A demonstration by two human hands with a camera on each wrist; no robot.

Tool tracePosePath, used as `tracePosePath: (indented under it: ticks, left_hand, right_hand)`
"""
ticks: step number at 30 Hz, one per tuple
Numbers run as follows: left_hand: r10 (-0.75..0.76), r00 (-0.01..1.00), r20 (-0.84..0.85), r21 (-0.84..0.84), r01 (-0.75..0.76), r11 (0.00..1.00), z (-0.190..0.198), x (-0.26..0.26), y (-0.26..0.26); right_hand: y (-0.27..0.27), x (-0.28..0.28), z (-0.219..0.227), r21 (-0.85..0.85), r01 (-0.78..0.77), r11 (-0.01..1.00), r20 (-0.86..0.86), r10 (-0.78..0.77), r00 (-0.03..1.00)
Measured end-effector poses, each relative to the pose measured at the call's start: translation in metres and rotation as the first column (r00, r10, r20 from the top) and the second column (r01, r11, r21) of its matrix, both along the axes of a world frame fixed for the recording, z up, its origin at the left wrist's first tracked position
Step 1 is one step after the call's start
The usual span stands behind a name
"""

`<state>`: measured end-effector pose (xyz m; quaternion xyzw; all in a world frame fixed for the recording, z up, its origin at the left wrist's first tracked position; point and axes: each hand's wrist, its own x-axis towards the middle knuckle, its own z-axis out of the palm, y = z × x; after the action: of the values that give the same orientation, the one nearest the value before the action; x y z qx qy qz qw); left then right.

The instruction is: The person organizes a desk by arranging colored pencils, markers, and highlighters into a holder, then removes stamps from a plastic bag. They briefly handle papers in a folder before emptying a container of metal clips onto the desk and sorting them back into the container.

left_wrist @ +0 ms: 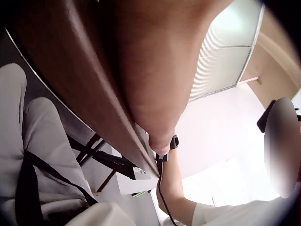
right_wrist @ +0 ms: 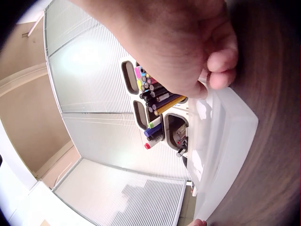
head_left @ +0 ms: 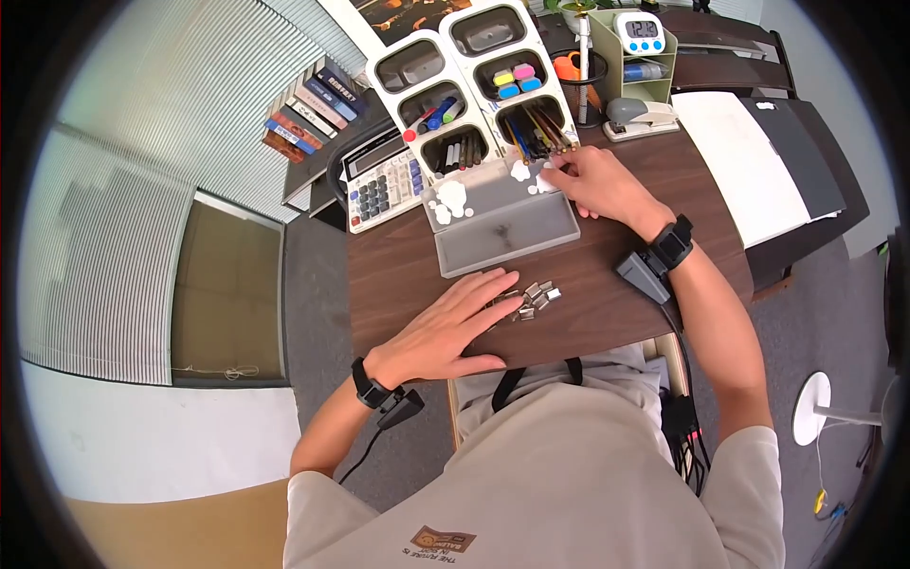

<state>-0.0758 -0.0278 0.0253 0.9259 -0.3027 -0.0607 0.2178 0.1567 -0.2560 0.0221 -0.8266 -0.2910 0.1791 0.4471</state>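
Observation:
A translucent pencil case (head_left: 512, 239) lies open on the table, its lid (head_left: 488, 201) with white cloud-like patches tilted up at the back. My right hand (head_left: 607, 185) pinches the lid at its right end, thumb and fingers curled there. From the right wrist view, the curled fingers (right_wrist: 223, 66) are right at the corner of the clear case (right_wrist: 235, 122). My left hand (head_left: 441, 322) rests spread on the table near the front edge. Beside its fingertips lies a small pile of silver metal clips (head_left: 538, 296), partly covered by the fingers.
Behind the case stands a white organizer (head_left: 464, 71) with pens, pencils and colored markers. A calculator (head_left: 384, 180) is at its left. On the right are a stapler (head_left: 640, 119), a digital timer (head_left: 641, 33) and white paper (head_left: 735, 166). Books (head_left: 313, 106) stand at the far left.

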Motion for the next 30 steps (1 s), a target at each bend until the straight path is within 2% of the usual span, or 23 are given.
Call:
tracePosePath:
  ticks: [3,9,17,20,30]
  left_hand:
    - [-0.051,0.998,0.02,-0.022,0.051,0.998,-0.001,0.011,-0.01]
    - [-0.14,0.988,0.072,0.038,0.137,0.99,0.0,0.034,-0.028]
    - [-0.241,0.961,0.131,-0.053,0.25,0.967,-0.006,0.06,-0.044]
    - [-0.214,0.966,0.145,-0.119,0.231,0.966,-0.013,0.064,-0.047]
    - [-0.178,0.957,0.23,-0.156,0.217,0.964,-0.015,0.072,-0.052]
  right_hand:
    - [0.0,0.001,-0.001,-0.001,-0.011,1.0,0.008,0.011,1.0]
    - [0.001,0.0,-0.003,0.033,0.0,0.999,0.0,0.0,1.0]
    - [-0.001,0.0,-0.003,0.061,-0.013,0.998,0.002,0.013,1.0]
    - [-0.001,0.001,-0.005,0.06,-0.018,0.998,0.01,0.018,1.0]
    - [0.0,0.0,-0.001,0.025,-0.001,1.0,-0.002,0.001,1.0]
